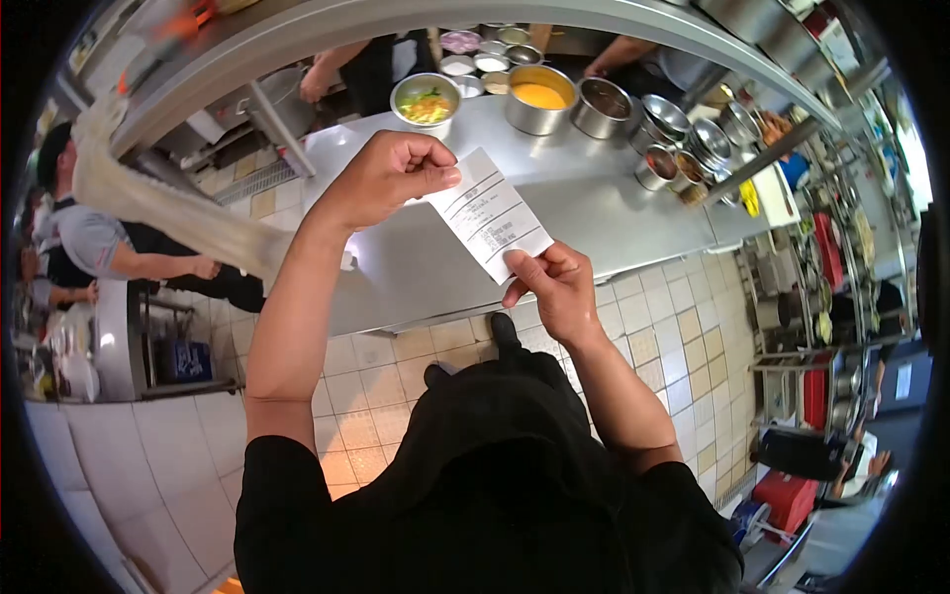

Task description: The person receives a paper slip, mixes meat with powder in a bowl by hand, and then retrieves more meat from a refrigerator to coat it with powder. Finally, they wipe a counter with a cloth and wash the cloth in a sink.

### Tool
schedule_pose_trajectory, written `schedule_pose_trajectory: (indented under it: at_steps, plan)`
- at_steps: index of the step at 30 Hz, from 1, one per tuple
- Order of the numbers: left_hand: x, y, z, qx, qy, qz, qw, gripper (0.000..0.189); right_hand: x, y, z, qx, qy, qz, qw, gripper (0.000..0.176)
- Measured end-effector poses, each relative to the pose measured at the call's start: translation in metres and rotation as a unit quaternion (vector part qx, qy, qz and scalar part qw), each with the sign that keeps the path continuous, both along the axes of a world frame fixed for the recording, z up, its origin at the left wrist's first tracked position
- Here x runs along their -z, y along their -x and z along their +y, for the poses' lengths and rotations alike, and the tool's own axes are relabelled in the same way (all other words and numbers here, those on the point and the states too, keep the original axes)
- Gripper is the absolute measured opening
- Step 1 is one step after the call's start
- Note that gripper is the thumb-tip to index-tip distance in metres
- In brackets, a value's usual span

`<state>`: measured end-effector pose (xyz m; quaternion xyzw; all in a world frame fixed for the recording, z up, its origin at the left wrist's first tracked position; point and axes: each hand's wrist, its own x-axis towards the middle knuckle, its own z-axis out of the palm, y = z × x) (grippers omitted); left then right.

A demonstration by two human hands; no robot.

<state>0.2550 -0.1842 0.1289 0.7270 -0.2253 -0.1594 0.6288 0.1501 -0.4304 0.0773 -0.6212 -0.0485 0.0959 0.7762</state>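
A white printed paper slip (490, 220) is held up, tilted, above the front part of the steel counter (396, 267). My left hand (396, 178) pinches its upper left corner between thumb and fingers. The lower right corner is gripped by my right hand (556, 287), the thumb lying on the printed face. Several lines of small print and dark rules cross the slip; the words are too small to read. Behind it on the counter stand a metal bowl of chopped vegetables (426, 104) and a steel pot of orange liquid (540, 99).
More pots (602, 107), nested metal bowls (708, 144) and small containers stand along the counter's back. A steel shelf bar (554, 12) arches overhead. At the left is a person in a grey shirt (94, 243); other people's arms show behind the counter. Racks line the right side.
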Motion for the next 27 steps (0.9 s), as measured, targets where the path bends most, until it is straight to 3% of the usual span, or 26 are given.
schedule_pose_trajectory:
  at_steps: [6,9,10,12,13,16,17,20,25,27]
  plan:
    - [-0.01,-0.001,-0.065,0.008,0.032,-0.008,0.999,0.029,0.003,0.012,-0.044,0.096,-0.053,-0.016,0.994,0.021]
    - [0.0,0.002,-0.089,0.0,0.122,0.073,0.99,0.053,0.007,0.009,-0.073,0.091,-0.072,-0.029,0.993,0.023]
    - [0.005,0.005,-0.103,-0.001,0.12,0.064,0.991,0.053,0.006,0.007,-0.085,0.097,-0.083,-0.034,0.991,0.023]
    - [0.018,0.011,-0.135,0.023,0.259,0.132,0.956,0.06,0.005,0.004,-0.114,0.095,-0.089,-0.038,0.991,0.023]
    - [0.025,0.008,-0.155,0.076,0.273,0.132,0.95,0.065,0.003,0.002,-0.128,0.093,-0.099,-0.033,0.99,0.023]
    - [0.034,0.014,-0.229,0.06,0.325,0.149,0.932,0.074,0.001,-0.002,-0.175,0.097,-0.11,-0.028,0.989,0.023]
    - [0.029,0.015,-0.254,0.109,0.337,0.146,0.924,0.077,-0.001,-0.003,-0.192,0.095,-0.109,-0.028,0.989,0.023]
    - [0.005,0.017,-0.325,0.143,0.355,0.167,0.909,0.075,0.0,-0.003,-0.24,0.1,-0.101,-0.024,0.99,0.021]
    - [-0.002,0.009,-0.423,0.172,0.38,0.197,0.887,0.054,0.0,0.006,-0.315,0.14,-0.117,-0.015,0.983,0.019]
    - [0.0,0.005,-0.458,0.185,0.385,0.215,0.878,0.054,-0.003,0.01,-0.343,0.168,-0.108,-0.02,0.98,0.026]
